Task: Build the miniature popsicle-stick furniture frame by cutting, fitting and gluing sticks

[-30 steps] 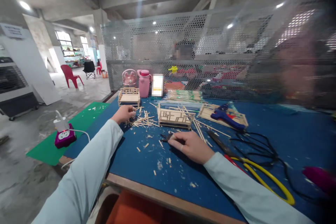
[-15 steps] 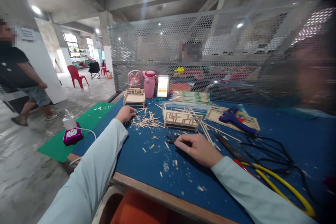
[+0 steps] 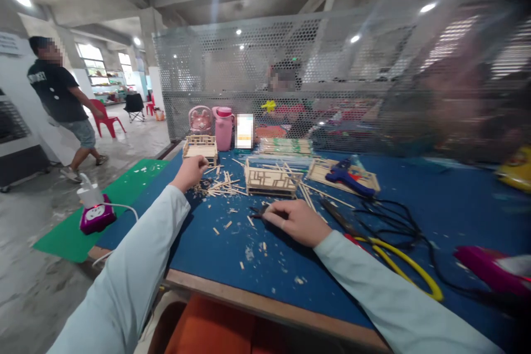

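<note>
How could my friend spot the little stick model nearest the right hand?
On the blue tabletop, find the right hand. Beyond it, right of the loose stick pile, sits the stick model. Its lattice side faces us; the other model, by the pink bottle, has its lattice at the back.

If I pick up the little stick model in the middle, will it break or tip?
The little stick model is probably light, since it's thinly built. Its gappy railing looks fragile, so squeezing might snap it. Its long, low shape seems unlikely to roll or tip.
</note>
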`<action>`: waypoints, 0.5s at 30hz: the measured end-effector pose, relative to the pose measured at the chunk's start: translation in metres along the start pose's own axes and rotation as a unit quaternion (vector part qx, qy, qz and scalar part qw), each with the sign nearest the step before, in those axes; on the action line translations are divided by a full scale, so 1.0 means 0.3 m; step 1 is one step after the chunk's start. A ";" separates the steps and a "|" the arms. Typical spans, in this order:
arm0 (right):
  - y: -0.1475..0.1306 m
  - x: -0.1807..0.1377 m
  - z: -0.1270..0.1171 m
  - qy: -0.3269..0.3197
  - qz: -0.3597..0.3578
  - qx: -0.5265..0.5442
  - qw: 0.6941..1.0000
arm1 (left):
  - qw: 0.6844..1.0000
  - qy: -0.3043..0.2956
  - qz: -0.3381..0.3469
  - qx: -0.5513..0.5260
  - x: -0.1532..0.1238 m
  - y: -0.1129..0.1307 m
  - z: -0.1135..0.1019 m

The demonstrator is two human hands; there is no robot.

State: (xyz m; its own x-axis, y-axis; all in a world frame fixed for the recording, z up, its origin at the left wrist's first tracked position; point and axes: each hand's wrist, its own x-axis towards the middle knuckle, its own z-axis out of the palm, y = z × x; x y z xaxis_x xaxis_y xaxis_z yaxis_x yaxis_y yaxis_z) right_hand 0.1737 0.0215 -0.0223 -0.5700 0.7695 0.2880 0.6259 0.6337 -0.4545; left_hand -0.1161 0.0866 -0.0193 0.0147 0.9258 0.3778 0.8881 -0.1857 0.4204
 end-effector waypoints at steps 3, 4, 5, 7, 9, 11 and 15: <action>-0.004 -0.035 -0.079 0.138 0.024 -0.039 0.989 | 0.998 0.059 0.018 -0.021 -0.012 0.062 -0.004; -0.003 -0.058 -0.111 0.205 0.052 -0.054 0.976 | 0.997 0.075 0.022 -0.026 -0.018 0.084 -0.003; 0.000 -0.086 -0.141 0.263 0.089 -0.076 0.958 | 0.995 0.088 0.028 -0.038 -0.025 0.108 -0.001; 0.013 -0.152 -0.191 0.290 0.164 -0.127 0.934 | 0.989 0.105 0.046 -0.098 -0.045 0.158 0.007; 0.037 -0.219 -0.222 0.221 0.221 -0.180 0.933 | 0.976 0.107 0.054 -0.183 -0.071 0.209 0.023; 0.065 -0.278 -0.239 0.160 0.253 -0.219 0.929 | 0.959 0.068 0.046 -0.273 -0.103 0.260 0.048; 0.085 -0.348 -0.252 0.119 0.257 -0.247 0.927 | 0.871 -0.133 0.016 -0.472 -0.168 0.340 0.109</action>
State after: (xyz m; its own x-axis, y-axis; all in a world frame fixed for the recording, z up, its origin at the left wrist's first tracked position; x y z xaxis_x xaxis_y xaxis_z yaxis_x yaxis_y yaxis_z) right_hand 0.2894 -0.0368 -0.0004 -0.0313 0.9382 0.3447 0.9830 0.0913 -0.1590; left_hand -0.0114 0.0317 -0.0224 0.2496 0.9357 0.2495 0.1138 -0.2842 0.9520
